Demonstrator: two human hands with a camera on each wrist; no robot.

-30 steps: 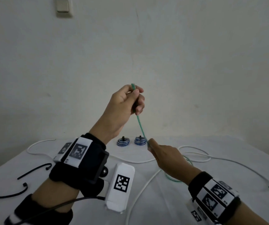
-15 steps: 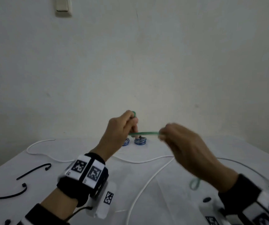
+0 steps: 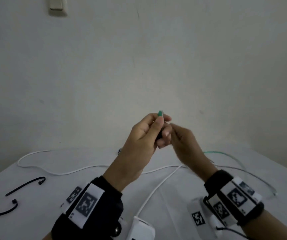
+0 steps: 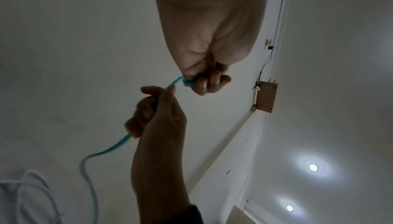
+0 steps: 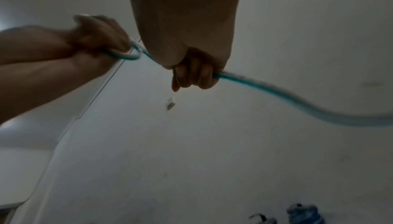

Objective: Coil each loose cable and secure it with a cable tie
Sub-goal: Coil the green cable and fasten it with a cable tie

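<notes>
My left hand [image 3: 159,124] is raised in front of the wall and grips the end of the green cable [image 3: 160,113], whose tip sticks up above the fingers. In the left wrist view a small loop of the green cable [image 4: 187,83] sits in my left fingers [image 4: 205,83]. My right hand [image 3: 174,129] is right beside it, its fingers [image 5: 195,76] curled round the same green cable [image 5: 276,91]. The slack trails down to the table [image 3: 225,154]. Two black cable ties [image 3: 26,185] lie at the left of the table.
Two white cables [image 3: 80,171] snake across the white table [image 3: 35,222], one running toward me [image 3: 156,189]. Blue spools [image 5: 302,214] stand at the table's back, mostly hidden behind my left hand in the head view. A wall switch [image 3: 56,4] is high on the left.
My right hand swung up from the table with the green cable and met the left hand, folding the cable into a small loop. The left hand dipped, then rose again.
</notes>
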